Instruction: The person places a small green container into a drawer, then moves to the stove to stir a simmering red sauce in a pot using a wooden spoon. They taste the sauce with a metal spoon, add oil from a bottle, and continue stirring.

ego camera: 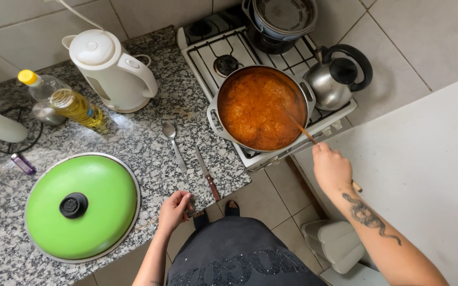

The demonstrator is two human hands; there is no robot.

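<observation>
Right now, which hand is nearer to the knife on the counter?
Left. The left hand rests at the counter edge beside the knife; the right hand holds a wooden spoon over the pot.

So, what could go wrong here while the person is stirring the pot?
1. The pot is filled almost to its rim with orange stew, so the wooden spoon in the right hand might slop some over.
2. The knife lies near the counter edge beside the left hand, which might knock it off.
</observation>
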